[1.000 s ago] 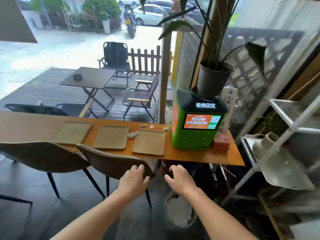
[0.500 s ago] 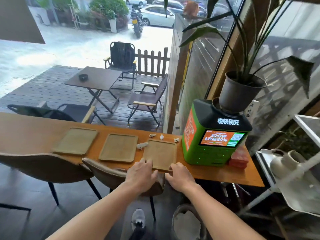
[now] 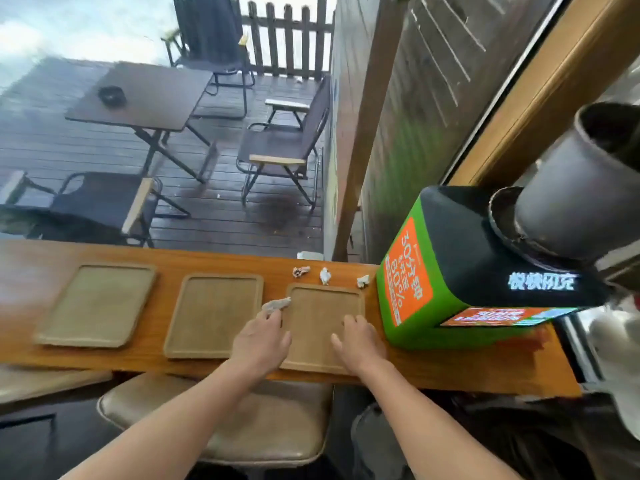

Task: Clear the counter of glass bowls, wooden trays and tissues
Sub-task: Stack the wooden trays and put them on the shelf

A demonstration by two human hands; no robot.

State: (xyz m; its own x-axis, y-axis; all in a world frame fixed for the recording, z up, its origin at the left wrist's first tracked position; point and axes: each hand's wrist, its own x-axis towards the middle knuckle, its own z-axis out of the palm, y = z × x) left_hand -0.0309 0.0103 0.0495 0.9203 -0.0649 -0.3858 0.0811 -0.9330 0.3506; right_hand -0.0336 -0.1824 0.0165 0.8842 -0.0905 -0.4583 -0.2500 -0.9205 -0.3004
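Both hands lie open on the counter: the right hand flat on the nearest wooden tray, the left hand at its left edge, fingers touching a crumpled tissue. Three more tissue scraps lie beyond the tray.

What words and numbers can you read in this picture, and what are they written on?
"30分钟", then "80%" in a line whose other characters are blurred: white print on the orange side panel of the green box.
Four white characters on the box's black top: too blurred to read surely.
The box's front screen: print too smeared to read.
The wooden trays, tissues and counter carry no text.
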